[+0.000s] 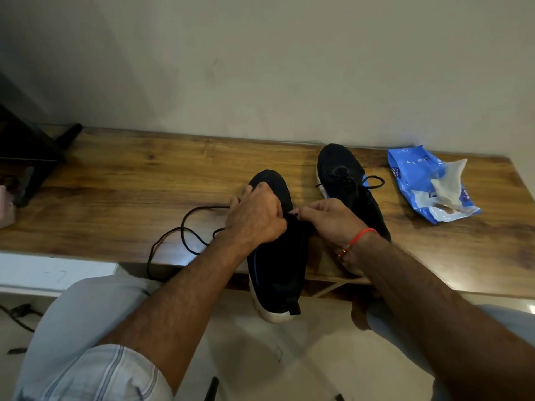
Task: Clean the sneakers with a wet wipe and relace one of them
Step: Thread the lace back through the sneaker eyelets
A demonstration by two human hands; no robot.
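Blue wipe pack (417, 183) open, wipe (447, 180) protruding, possibly used

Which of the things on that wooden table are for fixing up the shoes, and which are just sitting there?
For the job:
- near black knit sneaker, held by left hand and right hand
- loose black shoelace
- far black laced sneaker
- blue wet-wipe pack
- used white wipe on the pack

Just lying about:
- black stand at the table's left end
- black cable on the floor
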